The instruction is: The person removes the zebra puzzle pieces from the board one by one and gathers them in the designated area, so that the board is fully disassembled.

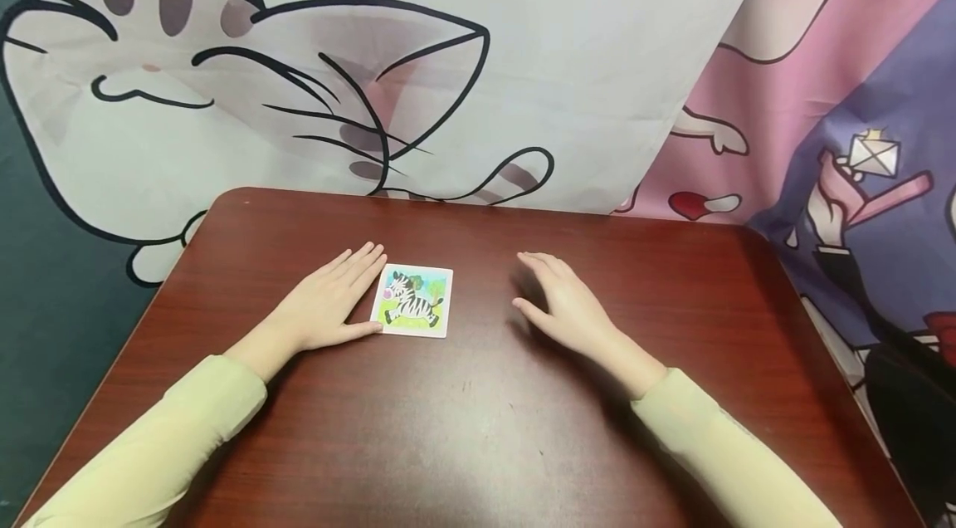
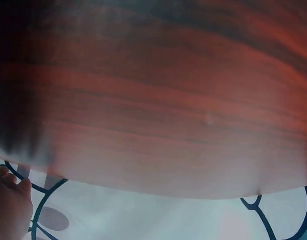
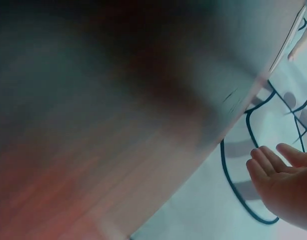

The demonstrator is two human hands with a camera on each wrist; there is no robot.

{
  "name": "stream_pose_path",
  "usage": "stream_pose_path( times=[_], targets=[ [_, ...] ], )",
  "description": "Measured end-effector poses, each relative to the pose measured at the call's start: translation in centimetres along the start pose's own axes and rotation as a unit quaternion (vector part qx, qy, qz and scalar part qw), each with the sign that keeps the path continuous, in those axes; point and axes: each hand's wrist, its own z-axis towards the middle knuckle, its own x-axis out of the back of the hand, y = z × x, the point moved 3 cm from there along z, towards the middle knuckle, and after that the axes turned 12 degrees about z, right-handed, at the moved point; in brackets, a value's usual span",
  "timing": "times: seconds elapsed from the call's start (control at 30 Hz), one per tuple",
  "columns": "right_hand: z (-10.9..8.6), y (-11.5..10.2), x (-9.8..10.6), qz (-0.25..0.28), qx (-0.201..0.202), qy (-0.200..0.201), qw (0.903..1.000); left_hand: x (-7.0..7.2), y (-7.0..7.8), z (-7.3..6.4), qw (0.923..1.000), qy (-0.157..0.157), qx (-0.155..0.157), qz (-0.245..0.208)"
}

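A square picture card (image 1: 412,301) showing a zebra with green and blue scenery lies flat on the brown table. My left hand (image 1: 329,304) rests on the table just left of it, fingers extended, with the thumb tip at the card's lower left corner. Right of the card, separated from it by a stretch of tabletop, my right hand (image 1: 563,304) is held with fingers loosely bent and thumb apart, gripping nothing. The left wrist view has part of the left hand (image 2: 11,207) at its lower left. In the right wrist view the right hand (image 3: 281,185) shows relaxed fingers.
The brown wooden table (image 1: 418,445) has rounded far corners. Behind it hangs a white cloth (image 1: 582,96) printed with cartoon cats, and a pink and purple printed cloth (image 1: 821,96) is at the right. Light-coloured sleeves (image 1: 164,437) cover both forearms.
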Motion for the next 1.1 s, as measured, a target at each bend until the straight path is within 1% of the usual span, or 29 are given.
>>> stream_pose_path(
  times=[0.1, 0.3, 0.5, 0.7, 0.9, 1.1],
  targets=[
    [1.2, -0.8, -0.8, 0.015, 0.012, -0.006, 0.9998, -0.3, 0.0, 0.0, 1.0000, -0.001, -0.008, -0.002],
    [3.2, -1.9, -2.5, 0.035, 0.017, -0.028, 0.9989, -0.6, 0.1, -0.1, 0.9998, -0.007, -0.017, -0.002],
    [4.9, -2.9, -3.8, 0.064, 0.020, -0.039, 0.9970, -0.7, 0.1, 0.0, 0.9998, -0.011, -0.016, -0.007],
    [6.6, -3.8, -5.2, 0.099, 0.027, -0.051, 0.9935, -0.7, 0.0, 0.3, 0.9995, -0.021, -0.014, -0.020],
    [8.3, -4.9, -6.6, 0.129, 0.036, -0.059, 0.9893, -1.0, -0.1, 0.4, 0.9994, -0.026, -0.006, -0.021],
    [10.0, -5.6, -7.7, 0.164, 0.018, -0.069, 0.9839, -1.1, -0.1, 0.3, 0.9991, -0.028, 0.000, -0.032]
  ],
)
